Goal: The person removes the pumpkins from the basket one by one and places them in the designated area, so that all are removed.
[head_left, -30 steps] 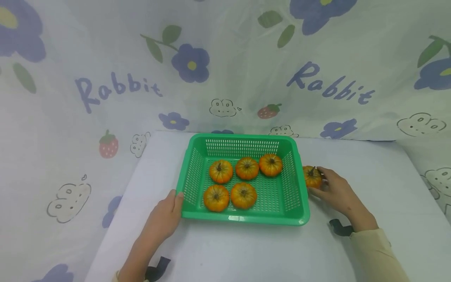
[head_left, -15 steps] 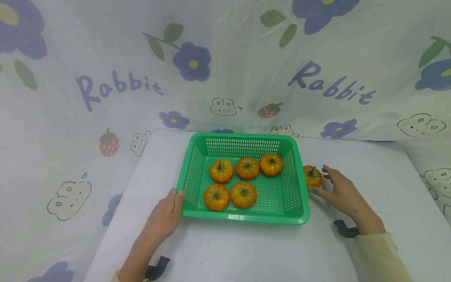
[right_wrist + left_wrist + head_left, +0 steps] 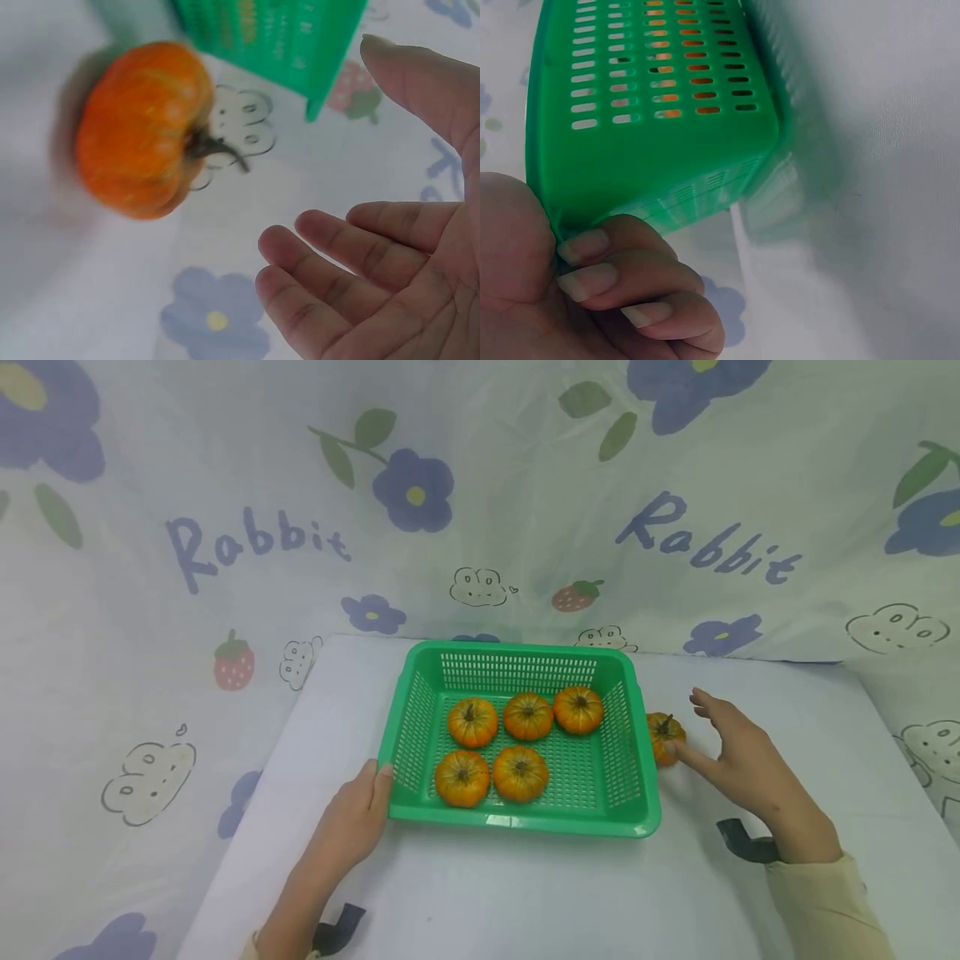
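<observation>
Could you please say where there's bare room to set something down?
Free: the table in front of the green basket and right of the right hand. Crowded: the basket's left edge, held by the left hand, and its right side, where a pumpkin sits.

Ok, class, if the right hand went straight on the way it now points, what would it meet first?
Likely the small orange pumpkin beside the green plastic basket; depth is unclear, though, so the right hand might pass over or past it.
</observation>
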Tool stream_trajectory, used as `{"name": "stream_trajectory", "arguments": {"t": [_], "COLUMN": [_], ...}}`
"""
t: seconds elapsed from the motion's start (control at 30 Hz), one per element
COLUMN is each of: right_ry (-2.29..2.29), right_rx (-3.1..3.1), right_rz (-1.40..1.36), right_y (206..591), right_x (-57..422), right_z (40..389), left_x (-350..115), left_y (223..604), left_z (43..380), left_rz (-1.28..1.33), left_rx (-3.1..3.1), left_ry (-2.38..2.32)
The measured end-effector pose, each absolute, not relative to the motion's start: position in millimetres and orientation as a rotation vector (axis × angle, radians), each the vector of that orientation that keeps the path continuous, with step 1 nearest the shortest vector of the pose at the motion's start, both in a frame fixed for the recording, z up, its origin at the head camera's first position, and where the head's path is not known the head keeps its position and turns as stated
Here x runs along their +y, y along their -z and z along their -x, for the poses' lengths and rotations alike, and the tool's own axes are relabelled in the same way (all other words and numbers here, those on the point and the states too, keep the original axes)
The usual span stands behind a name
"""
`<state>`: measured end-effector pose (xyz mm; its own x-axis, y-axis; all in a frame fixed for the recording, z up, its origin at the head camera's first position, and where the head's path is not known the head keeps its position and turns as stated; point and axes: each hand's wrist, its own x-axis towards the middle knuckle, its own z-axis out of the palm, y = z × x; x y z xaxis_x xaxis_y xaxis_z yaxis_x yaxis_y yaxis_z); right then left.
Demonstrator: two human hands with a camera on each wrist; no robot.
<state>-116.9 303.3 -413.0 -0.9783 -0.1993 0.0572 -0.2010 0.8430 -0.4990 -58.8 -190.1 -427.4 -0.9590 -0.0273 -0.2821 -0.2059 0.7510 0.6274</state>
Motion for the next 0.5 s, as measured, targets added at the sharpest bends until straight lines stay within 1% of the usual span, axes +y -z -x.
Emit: {"name": "stream_trajectory", "arguments": {"t": [0.5], "right_ry": [-0.769], "right_rx": [-3.016], "right_rz": [-0.485], "right_y": [386], "right_x": [273], "right_z": [120], "left_x": [-190], "left_y": [429], "left_z": [59], "left_rz": [0.187], "left_rx": [2.684], "left_ry": [-1.036]}}
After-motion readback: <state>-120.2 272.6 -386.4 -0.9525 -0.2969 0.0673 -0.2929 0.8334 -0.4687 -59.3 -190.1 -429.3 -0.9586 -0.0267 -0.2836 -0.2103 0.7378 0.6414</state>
